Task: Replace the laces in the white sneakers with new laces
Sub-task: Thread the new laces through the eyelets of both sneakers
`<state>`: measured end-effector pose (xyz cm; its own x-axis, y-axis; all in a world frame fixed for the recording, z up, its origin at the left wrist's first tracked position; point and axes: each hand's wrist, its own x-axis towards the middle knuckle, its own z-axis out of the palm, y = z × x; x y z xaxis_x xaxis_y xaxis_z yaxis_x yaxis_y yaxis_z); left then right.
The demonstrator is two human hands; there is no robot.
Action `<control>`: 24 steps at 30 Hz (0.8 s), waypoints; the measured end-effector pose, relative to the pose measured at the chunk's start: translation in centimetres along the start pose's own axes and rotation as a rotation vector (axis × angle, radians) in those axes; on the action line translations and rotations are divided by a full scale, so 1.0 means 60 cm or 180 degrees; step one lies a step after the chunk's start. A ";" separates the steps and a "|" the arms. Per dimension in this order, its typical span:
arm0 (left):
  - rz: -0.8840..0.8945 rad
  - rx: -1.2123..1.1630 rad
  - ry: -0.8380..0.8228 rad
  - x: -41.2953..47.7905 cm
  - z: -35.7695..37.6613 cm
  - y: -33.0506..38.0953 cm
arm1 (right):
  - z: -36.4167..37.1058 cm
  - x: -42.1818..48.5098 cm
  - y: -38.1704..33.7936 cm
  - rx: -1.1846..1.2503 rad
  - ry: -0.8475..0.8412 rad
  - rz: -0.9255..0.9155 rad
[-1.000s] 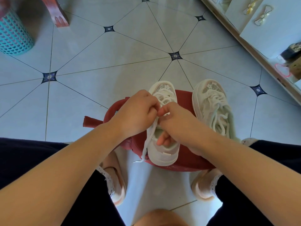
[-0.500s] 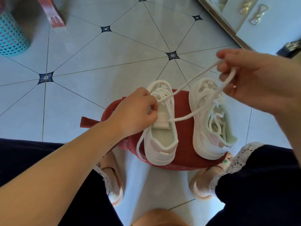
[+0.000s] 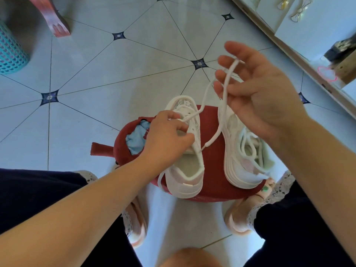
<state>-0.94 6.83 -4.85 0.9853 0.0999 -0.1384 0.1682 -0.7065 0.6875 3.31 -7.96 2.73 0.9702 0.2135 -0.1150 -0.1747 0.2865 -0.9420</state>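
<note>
1. Fingers (image 3: 223,59) of the right hand (image 3: 265,101) are held loosely spread, with the lace (image 3: 231,68) draped over them.
2. Fingers (image 3: 173,115) of the left hand (image 3: 165,135) are curled on the sneaker (image 3: 185,174) – set on a red stool (image 3: 212,166).
3. Threading is judged in hand – next, the lace tip must be pinched and fed through an eyelet.

**Left hand (image 3: 165,135) pinching low, right hand (image 3: 256,89) raised open**

Left forearm (image 3: 86,205) reaches in from lower left, knuckles up, fingers curled, thumb and forefinger pinching the lace (image 3: 231,72). Right forearm (image 3: 317,160) angles up from lower right, palm facing the camera, fingers spread and relaxed; the lace seems draped over the forefinger.
</note>
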 end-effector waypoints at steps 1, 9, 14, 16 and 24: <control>-0.0045 -0.0105 -0.0013 0.002 0.001 -0.002 | -0.002 0.009 0.007 0.0070 0.0216 -0.0014; -0.0077 -0.0305 -0.0070 0.006 -0.002 -0.008 | -0.031 0.024 0.113 -0.1834 0.0486 0.0616; -0.0067 -0.0294 -0.0085 0.010 -0.002 -0.010 | -0.039 -0.003 0.111 -0.3114 -0.0482 0.0680; -0.0052 -0.0292 -0.0110 0.010 -0.002 -0.011 | -0.043 -0.013 0.112 -0.3689 -0.0942 0.0493; -0.0086 -0.0335 -0.0135 0.005 -0.003 -0.010 | -0.048 -0.059 0.149 -0.6205 -0.2197 -0.0384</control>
<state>-0.75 7.39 -5.19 0.9787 0.0866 -0.1863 0.1989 -0.6263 0.7538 -1.20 -8.84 -6.17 0.6708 0.6444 -0.3670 0.6890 -0.7247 -0.0131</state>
